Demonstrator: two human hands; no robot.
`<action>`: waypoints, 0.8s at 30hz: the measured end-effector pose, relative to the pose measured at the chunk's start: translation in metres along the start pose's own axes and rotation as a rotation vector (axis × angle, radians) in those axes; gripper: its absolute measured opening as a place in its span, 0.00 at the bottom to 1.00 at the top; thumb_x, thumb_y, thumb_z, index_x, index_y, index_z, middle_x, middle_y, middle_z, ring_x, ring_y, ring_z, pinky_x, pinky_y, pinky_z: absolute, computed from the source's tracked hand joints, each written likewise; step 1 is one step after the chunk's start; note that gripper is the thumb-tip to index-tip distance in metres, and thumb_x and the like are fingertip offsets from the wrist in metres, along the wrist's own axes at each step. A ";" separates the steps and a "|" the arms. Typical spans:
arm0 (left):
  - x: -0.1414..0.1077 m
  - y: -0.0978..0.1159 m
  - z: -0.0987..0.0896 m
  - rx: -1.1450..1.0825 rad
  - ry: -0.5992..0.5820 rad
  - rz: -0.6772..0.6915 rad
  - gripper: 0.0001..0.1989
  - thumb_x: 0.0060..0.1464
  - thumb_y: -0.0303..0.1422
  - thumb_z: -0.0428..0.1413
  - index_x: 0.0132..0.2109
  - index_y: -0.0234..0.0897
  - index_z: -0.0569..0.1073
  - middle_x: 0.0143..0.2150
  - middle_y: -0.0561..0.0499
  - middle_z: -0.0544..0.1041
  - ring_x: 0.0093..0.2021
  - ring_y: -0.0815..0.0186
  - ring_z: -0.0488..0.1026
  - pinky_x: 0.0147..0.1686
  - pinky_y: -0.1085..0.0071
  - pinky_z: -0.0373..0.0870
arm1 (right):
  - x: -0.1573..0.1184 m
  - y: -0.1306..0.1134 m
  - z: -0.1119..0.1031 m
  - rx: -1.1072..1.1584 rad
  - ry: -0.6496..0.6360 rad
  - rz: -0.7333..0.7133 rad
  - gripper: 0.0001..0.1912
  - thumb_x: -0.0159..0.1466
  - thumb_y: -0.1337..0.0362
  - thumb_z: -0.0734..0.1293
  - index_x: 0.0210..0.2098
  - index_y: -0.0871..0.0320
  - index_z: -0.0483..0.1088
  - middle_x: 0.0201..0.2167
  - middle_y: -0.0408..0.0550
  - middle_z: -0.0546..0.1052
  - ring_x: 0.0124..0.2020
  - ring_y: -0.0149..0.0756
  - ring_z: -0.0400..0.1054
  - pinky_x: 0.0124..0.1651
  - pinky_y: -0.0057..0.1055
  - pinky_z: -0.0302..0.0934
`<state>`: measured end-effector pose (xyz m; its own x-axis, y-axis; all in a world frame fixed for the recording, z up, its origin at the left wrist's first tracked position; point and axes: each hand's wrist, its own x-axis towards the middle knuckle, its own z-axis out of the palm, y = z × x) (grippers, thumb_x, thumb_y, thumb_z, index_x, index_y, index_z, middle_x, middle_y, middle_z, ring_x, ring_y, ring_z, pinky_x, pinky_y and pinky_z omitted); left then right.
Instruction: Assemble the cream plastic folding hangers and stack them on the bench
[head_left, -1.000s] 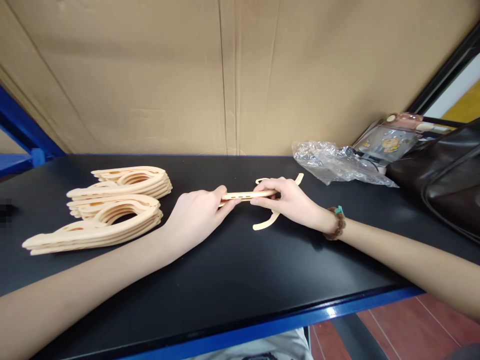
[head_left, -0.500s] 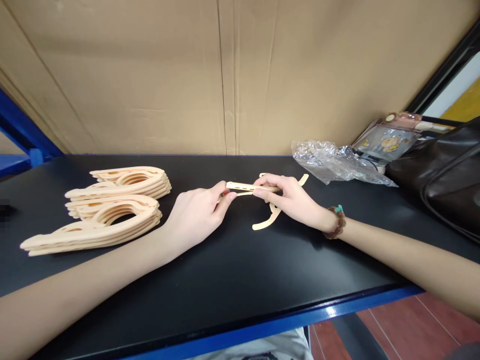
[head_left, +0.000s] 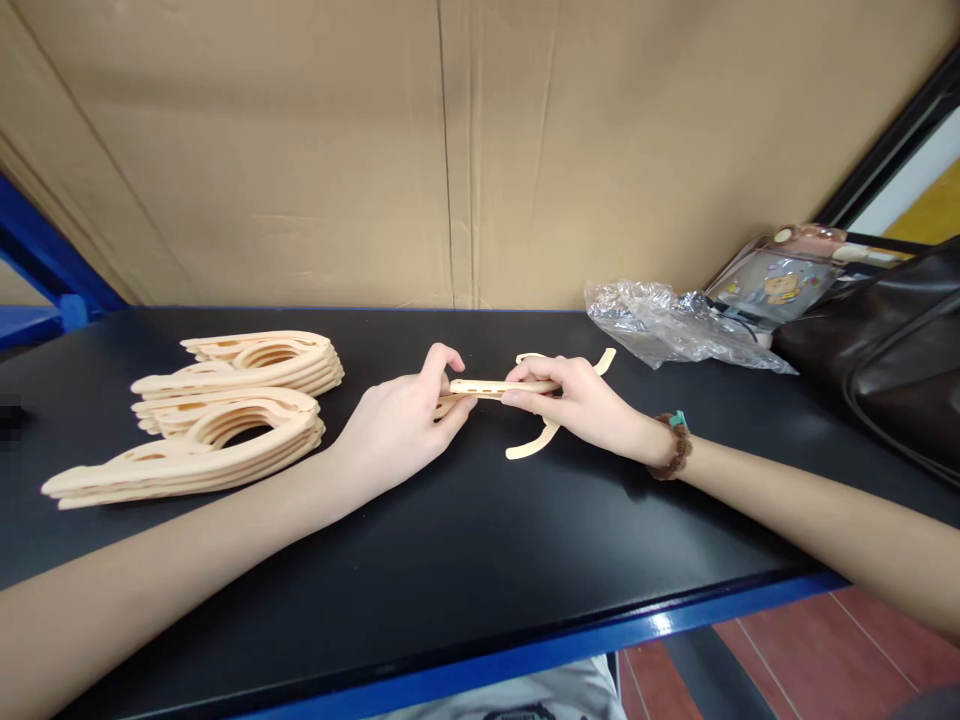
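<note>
Near the middle of the black table, a pale beige slotted piece (head_left: pixel 491 388) is held edge-on between both hands. My left hand (head_left: pixel 409 410) grips its left end, thumb below and index finger raised and bent. My right hand (head_left: pixel 585 400) pinches its right part between thumb and fingers. Curved beige hook-like ends (head_left: pixel 534 441) stick out below and above my right hand; how they join the piece is hidden. To the left lie two stacks of similar beige pieces, a front stack (head_left: pixel 217 460) and a back stack (head_left: pixel 247 378).
A crumpled clear plastic bag (head_left: pixel 660 325) lies at the back right, beside a clear pouch (head_left: pixel 780 285) with a cartoon print. A dark leather bag (head_left: pixel 885 350) rests at the right edge. Cardboard (head_left: pixel 337 160) stands behind the black table (head_left: pixel 450 560).
The left end of the held piece has come down, and the gap beneath it has narrowed. My left index finger has lifted off. My right hand has stayed nearly in place.
</note>
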<state>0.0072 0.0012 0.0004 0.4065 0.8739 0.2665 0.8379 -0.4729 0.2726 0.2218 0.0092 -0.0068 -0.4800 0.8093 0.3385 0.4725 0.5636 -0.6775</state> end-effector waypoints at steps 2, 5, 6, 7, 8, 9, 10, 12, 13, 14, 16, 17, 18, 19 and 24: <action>0.000 -0.001 0.001 -0.057 0.014 0.027 0.11 0.59 0.39 0.46 0.47 0.43 0.56 0.28 0.59 0.70 0.28 0.64 0.72 0.26 0.72 0.58 | 0.000 0.001 0.000 -0.014 -0.001 0.002 0.11 0.64 0.56 0.64 0.35 0.58 0.71 0.21 0.38 0.66 0.24 0.25 0.57 0.28 0.25 0.51; 0.001 -0.002 0.002 -0.128 0.026 0.046 0.13 0.57 0.36 0.47 0.48 0.43 0.55 0.25 0.61 0.66 0.24 0.67 0.69 0.25 0.73 0.58 | 0.001 0.003 0.001 -0.048 -0.001 -0.003 0.10 0.63 0.56 0.65 0.34 0.57 0.71 0.22 0.38 0.65 0.24 0.25 0.56 0.28 0.25 0.49; 0.001 -0.002 0.002 -0.147 0.028 0.051 0.13 0.57 0.36 0.48 0.48 0.42 0.55 0.25 0.61 0.66 0.24 0.67 0.68 0.25 0.73 0.58 | 0.001 0.003 0.001 -0.059 -0.001 -0.006 0.10 0.63 0.57 0.65 0.34 0.57 0.71 0.23 0.38 0.65 0.24 0.25 0.55 0.28 0.25 0.49; 0.001 -0.002 0.002 -0.162 0.029 0.056 0.13 0.56 0.35 0.48 0.48 0.42 0.55 0.25 0.61 0.65 0.23 0.68 0.67 0.25 0.73 0.58 | 0.001 0.003 0.001 -0.067 -0.003 -0.005 0.10 0.63 0.56 0.66 0.33 0.57 0.71 0.24 0.38 0.65 0.24 0.25 0.55 0.27 0.25 0.48; 0.001 -0.002 0.002 -0.175 0.031 0.061 0.14 0.56 0.35 0.48 0.48 0.42 0.55 0.25 0.61 0.65 0.23 0.68 0.67 0.25 0.73 0.58 | 0.001 0.003 0.001 -0.071 -0.004 -0.002 0.11 0.62 0.56 0.66 0.32 0.57 0.71 0.24 0.38 0.65 0.24 0.24 0.54 0.27 0.25 0.48; 0.001 -0.001 0.002 -0.181 0.034 0.065 0.14 0.56 0.36 0.48 0.49 0.42 0.55 0.25 0.61 0.65 0.23 0.69 0.67 0.25 0.74 0.58 | 0.002 0.003 0.001 -0.073 -0.009 0.006 0.11 0.62 0.56 0.66 0.32 0.58 0.71 0.25 0.38 0.65 0.23 0.24 0.54 0.27 0.25 0.48; 0.000 -0.001 0.001 -0.178 0.040 0.068 0.14 0.56 0.36 0.48 0.49 0.42 0.56 0.26 0.61 0.66 0.24 0.69 0.67 0.25 0.74 0.59 | 0.002 0.003 0.001 -0.074 -0.014 0.018 0.12 0.62 0.56 0.66 0.31 0.58 0.70 0.24 0.38 0.64 0.23 0.24 0.53 0.26 0.25 0.48; 0.000 -0.001 0.000 -0.148 0.060 0.069 0.14 0.56 0.37 0.49 0.48 0.43 0.57 0.28 0.60 0.69 0.25 0.69 0.69 0.26 0.74 0.59 | 0.002 0.002 0.001 -0.069 -0.013 0.049 0.12 0.63 0.56 0.65 0.31 0.59 0.68 0.23 0.37 0.62 0.22 0.24 0.53 0.25 0.24 0.47; 0.000 -0.001 0.000 -0.125 0.071 0.070 0.13 0.56 0.37 0.49 0.48 0.43 0.57 0.30 0.59 0.70 0.26 0.68 0.70 0.26 0.74 0.59 | 0.001 0.001 0.001 -0.064 -0.006 0.062 0.11 0.63 0.57 0.64 0.31 0.59 0.67 0.21 0.37 0.61 0.22 0.24 0.52 0.25 0.24 0.47; 0.000 -0.001 0.000 -0.101 0.080 0.070 0.13 0.56 0.38 0.50 0.48 0.44 0.58 0.31 0.59 0.72 0.27 0.68 0.70 0.26 0.74 0.59 | 0.001 0.000 0.001 -0.058 0.000 0.070 0.11 0.63 0.57 0.64 0.31 0.59 0.66 0.21 0.36 0.60 0.22 0.24 0.52 0.24 0.24 0.47; 0.000 -0.001 -0.001 -0.065 0.090 0.067 0.14 0.56 0.39 0.51 0.48 0.44 0.59 0.32 0.58 0.73 0.27 0.68 0.71 0.25 0.73 0.59 | 0.001 -0.001 0.001 -0.043 0.007 0.076 0.11 0.64 0.58 0.63 0.31 0.59 0.64 0.20 0.35 0.58 0.21 0.24 0.51 0.23 0.24 0.46; 0.000 -0.001 -0.001 -0.059 0.094 0.061 0.14 0.56 0.39 0.51 0.48 0.44 0.59 0.33 0.58 0.73 0.27 0.68 0.72 0.25 0.73 0.60 | 0.001 -0.002 0.000 -0.036 0.008 0.077 0.11 0.64 0.58 0.63 0.31 0.59 0.64 0.19 0.35 0.58 0.21 0.24 0.51 0.23 0.24 0.45; 0.000 -0.001 0.000 -0.065 0.097 0.055 0.15 0.56 0.39 0.52 0.48 0.44 0.59 0.33 0.58 0.73 0.28 0.67 0.72 0.26 0.73 0.60 | 0.001 -0.003 0.000 -0.031 0.013 0.080 0.11 0.64 0.57 0.63 0.31 0.59 0.63 0.19 0.35 0.57 0.21 0.24 0.50 0.23 0.24 0.45; 0.000 -0.002 0.000 -0.082 0.100 0.048 0.15 0.56 0.39 0.52 0.49 0.44 0.59 0.34 0.58 0.73 0.29 0.68 0.73 0.26 0.73 0.61 | 0.001 -0.003 0.000 -0.028 0.026 0.087 0.12 0.65 0.56 0.63 0.31 0.59 0.63 0.19 0.35 0.57 0.20 0.24 0.50 0.23 0.24 0.45; 0.000 -0.003 0.000 -0.233 0.174 0.062 0.11 0.56 0.37 0.54 0.45 0.43 0.63 0.36 0.57 0.73 0.30 0.70 0.73 0.30 0.73 0.66 | 0.001 -0.002 -0.001 0.014 0.099 0.149 0.15 0.65 0.52 0.61 0.32 0.58 0.62 0.19 0.34 0.55 0.19 0.24 0.49 0.22 0.25 0.45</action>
<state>0.0049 0.0026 0.0002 0.3692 0.8194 0.4386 0.6989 -0.5558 0.4501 0.2211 0.0090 -0.0040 -0.3298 0.8964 0.2963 0.5223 0.4347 -0.7337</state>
